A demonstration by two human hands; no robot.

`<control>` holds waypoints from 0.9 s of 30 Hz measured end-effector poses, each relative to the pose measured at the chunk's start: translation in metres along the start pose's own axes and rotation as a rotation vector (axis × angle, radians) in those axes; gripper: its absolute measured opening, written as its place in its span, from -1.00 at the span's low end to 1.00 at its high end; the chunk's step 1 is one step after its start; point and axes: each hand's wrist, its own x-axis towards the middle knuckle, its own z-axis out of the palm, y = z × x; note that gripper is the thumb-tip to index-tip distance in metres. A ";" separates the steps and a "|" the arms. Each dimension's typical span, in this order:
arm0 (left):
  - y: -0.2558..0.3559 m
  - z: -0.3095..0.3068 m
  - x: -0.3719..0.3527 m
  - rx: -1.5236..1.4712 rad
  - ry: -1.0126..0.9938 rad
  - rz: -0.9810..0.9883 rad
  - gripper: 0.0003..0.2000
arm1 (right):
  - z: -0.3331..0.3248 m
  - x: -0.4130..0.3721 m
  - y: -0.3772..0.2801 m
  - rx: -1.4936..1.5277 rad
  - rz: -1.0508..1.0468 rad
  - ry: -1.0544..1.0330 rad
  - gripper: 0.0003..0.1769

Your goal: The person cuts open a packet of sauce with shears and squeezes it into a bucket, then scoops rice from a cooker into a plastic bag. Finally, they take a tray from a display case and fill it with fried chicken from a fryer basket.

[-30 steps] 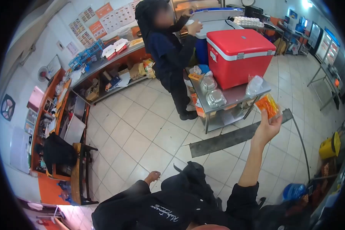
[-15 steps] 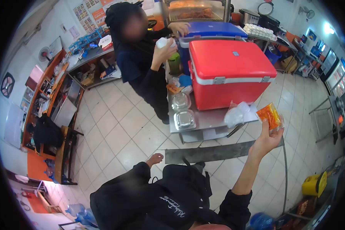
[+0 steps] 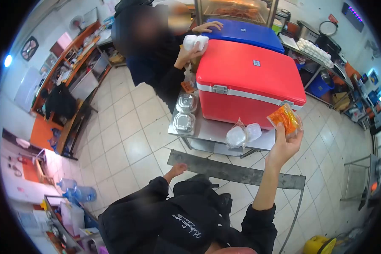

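Note:
My right hand [image 3: 287, 148] is raised at the right with its fingers closed around a clear plastic packet of orange sauce [image 3: 285, 120]. The packet appears in front of the lower right corner of a red cooler box [image 3: 249, 70]. Low at my side, my left hand [image 3: 179, 169] has its fingers curled in and nothing visible in them. On the metal table [image 3: 211, 132] by the cooler are white plastic containers in a clear bag [image 3: 240, 135]. Two clear lidded containers [image 3: 185, 122] sit at the table's left end.
Across the table a person in dark clothes [image 3: 150, 63] holds small white containers [image 3: 195, 42] and rests a hand on a blue cooler box [image 3: 245, 34]. Egg trays [image 3: 313, 53] stand at the back right. A dark strip [image 3: 237, 171] lies across the tiled floor.
My view has turned and come closer to the table. My right hand, still holding the packet, appears nearer the red cooler. The other person's white containers now appear beside the red cooler's lid.

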 end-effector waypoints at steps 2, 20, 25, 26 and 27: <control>0.007 0.009 -0.039 0.036 0.067 -0.086 -0.72 | 0.009 0.008 0.005 -0.045 -0.032 -0.066 -0.45; 0.023 -0.046 -0.069 0.141 -0.041 -0.451 -0.54 | 0.080 0.026 0.011 0.025 0.177 0.006 -0.48; 0.160 0.017 -0.007 0.024 -0.375 -0.057 -0.49 | 0.006 0.042 0.005 0.301 0.240 -0.087 -0.38; 0.177 0.036 0.009 0.022 -0.448 -0.029 -0.51 | -0.011 0.043 -0.002 0.290 0.228 -0.053 -0.38; 0.219 0.056 0.011 0.109 -0.508 0.021 -0.53 | -0.027 0.046 -0.009 0.291 0.248 -0.082 -0.36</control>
